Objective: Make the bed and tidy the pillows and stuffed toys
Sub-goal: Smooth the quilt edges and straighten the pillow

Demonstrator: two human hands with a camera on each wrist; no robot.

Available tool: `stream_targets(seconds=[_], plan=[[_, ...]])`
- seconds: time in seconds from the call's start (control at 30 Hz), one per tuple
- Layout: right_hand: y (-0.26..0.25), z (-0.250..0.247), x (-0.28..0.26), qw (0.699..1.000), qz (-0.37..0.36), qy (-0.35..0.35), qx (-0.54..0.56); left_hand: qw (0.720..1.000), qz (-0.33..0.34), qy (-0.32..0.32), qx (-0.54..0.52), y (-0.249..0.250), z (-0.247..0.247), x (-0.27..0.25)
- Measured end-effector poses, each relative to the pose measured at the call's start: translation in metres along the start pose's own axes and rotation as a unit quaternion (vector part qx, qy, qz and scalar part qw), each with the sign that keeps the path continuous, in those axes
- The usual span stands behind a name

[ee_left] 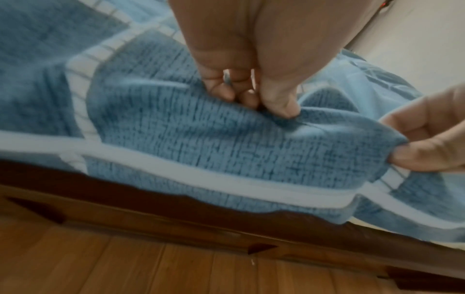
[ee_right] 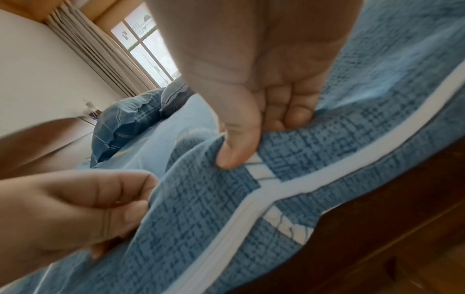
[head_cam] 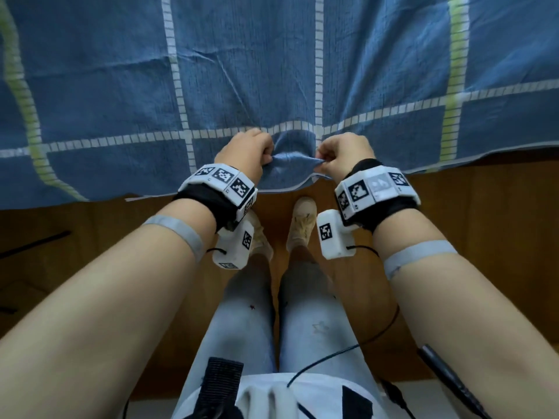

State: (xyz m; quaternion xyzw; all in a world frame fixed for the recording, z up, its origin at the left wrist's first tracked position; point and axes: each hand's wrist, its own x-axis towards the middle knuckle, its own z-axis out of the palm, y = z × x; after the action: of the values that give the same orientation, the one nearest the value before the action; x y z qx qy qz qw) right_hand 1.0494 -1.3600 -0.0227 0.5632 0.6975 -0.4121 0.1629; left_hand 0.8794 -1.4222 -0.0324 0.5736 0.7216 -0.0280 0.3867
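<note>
I am pinching the blanket (head_cam: 272,71) at the bed's near edge with both hands, my left hand (head_cam: 246,154) and my right hand (head_cam: 344,157) clamped on a small fold, probably to pull it flat and straight.

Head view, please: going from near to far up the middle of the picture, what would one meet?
Legs in light jeans → shoes on the wooden floor → left hand and right hand gripping the blanket's hem → blue checked blanket.
</note>
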Motion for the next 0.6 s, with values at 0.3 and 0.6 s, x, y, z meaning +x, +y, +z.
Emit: stream_targets(seconds=[0.3, 0.6], plan=[[0.045, -0.007, -0.012, 0.996, 0.004, 0.067, 0.063, 0.991, 0.007, 0.068, -0.112, 0.042, -0.01, 0.001], [0.145, -0.078, -0.001, 0.981, 0.032, 0.193, 0.01, 0.984, -0.022, 0.123, -0.127, 0.149, 0.041, 0.046]])
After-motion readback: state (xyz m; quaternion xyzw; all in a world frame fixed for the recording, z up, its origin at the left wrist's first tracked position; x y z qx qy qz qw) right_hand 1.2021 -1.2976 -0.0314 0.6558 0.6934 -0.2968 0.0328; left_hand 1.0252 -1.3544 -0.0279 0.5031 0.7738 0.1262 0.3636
